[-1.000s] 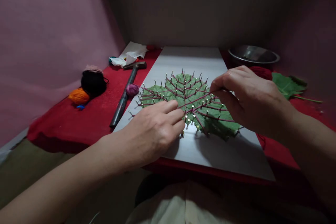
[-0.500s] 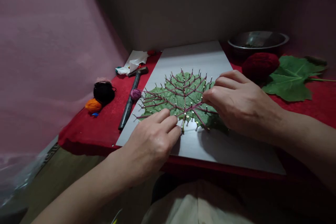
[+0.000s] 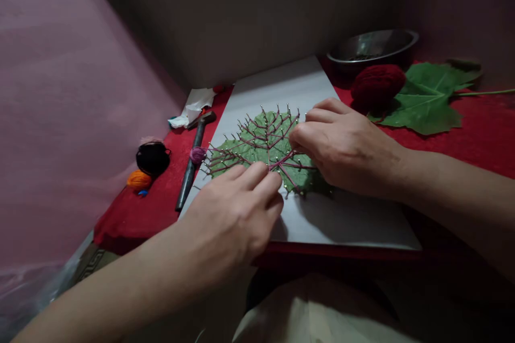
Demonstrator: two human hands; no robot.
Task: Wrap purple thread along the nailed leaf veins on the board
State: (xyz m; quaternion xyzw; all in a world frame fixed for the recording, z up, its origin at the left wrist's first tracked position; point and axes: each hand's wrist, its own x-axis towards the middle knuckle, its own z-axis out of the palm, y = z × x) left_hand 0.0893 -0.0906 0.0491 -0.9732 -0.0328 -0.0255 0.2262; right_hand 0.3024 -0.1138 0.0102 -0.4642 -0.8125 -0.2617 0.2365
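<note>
A green leaf [image 3: 249,150] lies on a white board [image 3: 281,83], with several nails standing around its edge and along its veins. Purple yarn [image 3: 277,164] is strung between the nails in branching lines. My right hand [image 3: 346,144] is closed in a pinch over the leaf's right side, where a strand of the yarn runs up to its fingers. Low at the leaf's stem end, my left hand [image 3: 241,206] is closed, its fingertips bent down and turned away; what they grip is hidden. A small ball of purple yarn [image 3: 198,155] rests by the board's left edge.
On the red cloth [image 3: 132,214] at left lie a hammer [image 3: 191,169], a black yarn ball [image 3: 153,157], an orange one [image 3: 139,179] and crumpled white paper [image 3: 197,104]. At right are a dark red yarn ball [image 3: 378,86], another leaf [image 3: 430,99] and a metal bowl [image 3: 374,48].
The view has shifted, so the board and leaf sit further left. My left hand has moved inward over the leaf's stem end, closer to my right hand, which keeps its pinch on the right side.
</note>
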